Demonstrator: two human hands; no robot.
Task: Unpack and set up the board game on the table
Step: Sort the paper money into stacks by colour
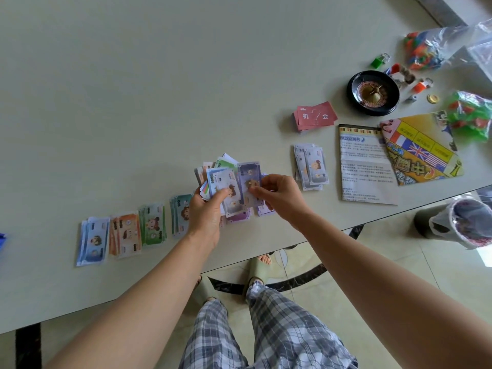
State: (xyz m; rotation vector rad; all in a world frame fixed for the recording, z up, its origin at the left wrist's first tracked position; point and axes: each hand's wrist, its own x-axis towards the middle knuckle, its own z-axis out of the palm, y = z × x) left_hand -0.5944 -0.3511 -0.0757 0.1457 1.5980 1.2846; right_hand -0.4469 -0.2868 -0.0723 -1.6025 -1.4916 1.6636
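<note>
Left grip (206, 211) holds the money stack (220, 179) tight; right grip (279, 198) pinches one purple note (249, 172). A hard tug may spill the stack.

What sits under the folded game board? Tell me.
The right edge of the instruction sheet goes under the left corner of the folded game board. The rest beneath the board is covered, so nothing more can be told.

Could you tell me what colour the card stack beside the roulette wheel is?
The card stack is red with white print; head view.
</note>
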